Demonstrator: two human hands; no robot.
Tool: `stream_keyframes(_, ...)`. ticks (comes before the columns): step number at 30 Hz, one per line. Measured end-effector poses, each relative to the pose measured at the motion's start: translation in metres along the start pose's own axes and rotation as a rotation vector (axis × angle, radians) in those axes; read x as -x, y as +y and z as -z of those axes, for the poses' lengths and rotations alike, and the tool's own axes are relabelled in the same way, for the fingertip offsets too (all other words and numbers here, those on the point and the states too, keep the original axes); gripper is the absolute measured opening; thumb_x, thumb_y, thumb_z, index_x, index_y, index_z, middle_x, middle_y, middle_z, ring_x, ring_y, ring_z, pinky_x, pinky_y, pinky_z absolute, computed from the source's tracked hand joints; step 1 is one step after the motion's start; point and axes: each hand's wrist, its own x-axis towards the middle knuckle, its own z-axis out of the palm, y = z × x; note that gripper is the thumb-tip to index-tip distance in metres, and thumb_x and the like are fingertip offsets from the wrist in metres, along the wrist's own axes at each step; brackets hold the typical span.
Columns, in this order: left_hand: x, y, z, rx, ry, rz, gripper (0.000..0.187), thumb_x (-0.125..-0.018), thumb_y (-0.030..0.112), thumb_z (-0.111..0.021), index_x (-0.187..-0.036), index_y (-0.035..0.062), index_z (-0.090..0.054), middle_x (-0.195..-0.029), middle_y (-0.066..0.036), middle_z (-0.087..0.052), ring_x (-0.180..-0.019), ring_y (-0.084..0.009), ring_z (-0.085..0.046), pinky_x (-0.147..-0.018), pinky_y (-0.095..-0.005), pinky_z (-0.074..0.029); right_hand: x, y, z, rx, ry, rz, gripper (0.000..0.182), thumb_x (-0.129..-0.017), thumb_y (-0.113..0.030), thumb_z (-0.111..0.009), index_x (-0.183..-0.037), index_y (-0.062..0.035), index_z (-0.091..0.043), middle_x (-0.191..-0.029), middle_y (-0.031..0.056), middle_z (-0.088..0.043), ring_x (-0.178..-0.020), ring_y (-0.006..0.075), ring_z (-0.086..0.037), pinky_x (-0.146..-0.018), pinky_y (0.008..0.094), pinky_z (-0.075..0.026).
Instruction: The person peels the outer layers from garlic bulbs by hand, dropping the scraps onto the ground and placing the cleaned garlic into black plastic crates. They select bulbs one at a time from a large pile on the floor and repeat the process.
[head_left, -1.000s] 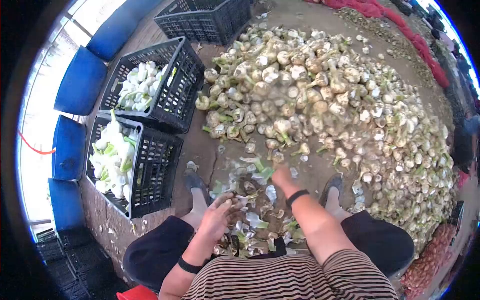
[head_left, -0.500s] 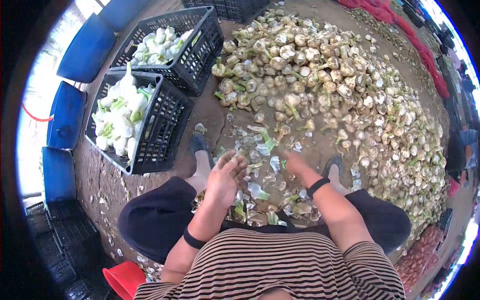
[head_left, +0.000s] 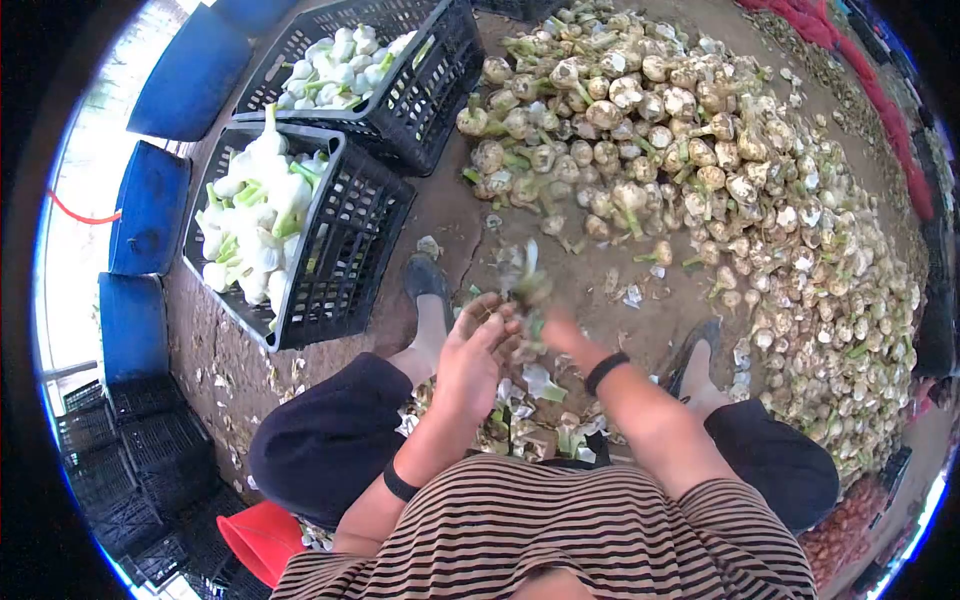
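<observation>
Blurred garlic (head_left: 532, 288) is caught at the left hand's (head_left: 468, 362) curled fingers; whether it's pinched there, or by the right hand's (head_left: 566, 336) blurred fingers, can't be told. Skins are best stripped with bulbs steadied.

Wide fisheye view, evenly and moderately lit by daylight. The open side at left, behind the blue barrels (head_left: 150, 207), is overexposed to near white. Peeled garlic bulbs (head_left: 262, 215) appear bright and pale; shadows on the floor (head_left: 600, 290) are soft. The right hand (head_left: 565, 335) shows motion blur, as does the area between it and the left hand (head_left: 482, 335). Curvature bends objects toward the margins, where a black vignette carries a blue-violet fringe. Far-right detail is indistinct.
</observation>
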Motion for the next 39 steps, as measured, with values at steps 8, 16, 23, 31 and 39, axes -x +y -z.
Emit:
stream_keyframes(8, -0.009, -0.010, 0.033, -0.513, -0.082, -0.147, 0.049, -0.082, 0.005, -0.052, -0.129, 0.0011, -0.037, -0.106, -0.008, -0.054, -0.094, -0.0149, -0.051, -0.080, -0.0265, -0.043, 0.086, -0.103, 0.093, -0.211, -0.279, 0.239, 0.015, -0.069, -0.002, -0.050, -0.078, 0.0006, -0.062, -0.084, 0.0214, -0.062, -0.079, 0.0345, -0.060, -0.072, 0.0414, -0.048)
stream_keyframes(16, 0.023, -0.016, 0.010, -0.250, -0.641, 0.208, 0.055, -0.083, 0.009, -0.060, -0.132, 0.0030, -0.034, -0.109, -0.006, -0.052, -0.093, -0.0141, -0.054, -0.079, -0.0251, -0.046, 0.152, -0.195, 0.230, -0.656, 0.282, 0.070, 0.018, -0.085, -0.013, -0.053, -0.099, -0.0024, -0.053, -0.102, 0.0080, -0.057, -0.093, 0.0181, -0.057, -0.077, 0.0300, -0.048)
stream_keyframes(23, 0.039, -0.026, -0.010, -0.374, -0.694, -0.259, 0.072, -0.067, 0.011, -0.077, -0.125, 0.0023, -0.035, -0.118, -0.009, -0.047, -0.110, -0.0184, -0.048, -0.093, -0.0324, -0.041, 0.149, -0.178, 0.200, -1.153, 0.254, -0.297, 0.027, -0.086, -0.014, -0.060, -0.108, -0.0037, -0.050, -0.093, 0.0023, -0.056, -0.081, 0.0097, -0.054, -0.066, 0.0225, -0.045)
stream_keyframes(31, 0.046, -0.021, -0.007, -0.393, -0.641, -0.246, 0.069, -0.069, 0.009, -0.074, -0.125, 0.0013, -0.034, -0.117, -0.008, -0.047, -0.107, -0.0169, -0.048, -0.092, -0.0307, -0.041, 0.149, -0.172, 0.217, -0.701, 0.179, -0.024, 0.028, -0.085, -0.015, -0.059, -0.104, 0.0023, -0.051, -0.090, 0.0066, -0.060, -0.074, 0.0119, -0.054, -0.067, 0.0289, -0.045)
stream_keyframes(39, 0.049, -0.019, -0.007, -0.044, -0.598, 0.156, 0.052, -0.086, 0.025, -0.060, -0.125, 0.0008, -0.035, -0.114, -0.010, -0.050, -0.102, -0.0206, -0.054, -0.084, -0.0331, -0.047, 0.160, -0.184, 0.235, -0.418, 0.304, 0.130, 0.032, -0.082, -0.013, -0.058, -0.107, 0.0034, -0.049, -0.094, 0.0194, -0.059, -0.084, 0.0295, -0.058, -0.075, 0.0362, -0.044)
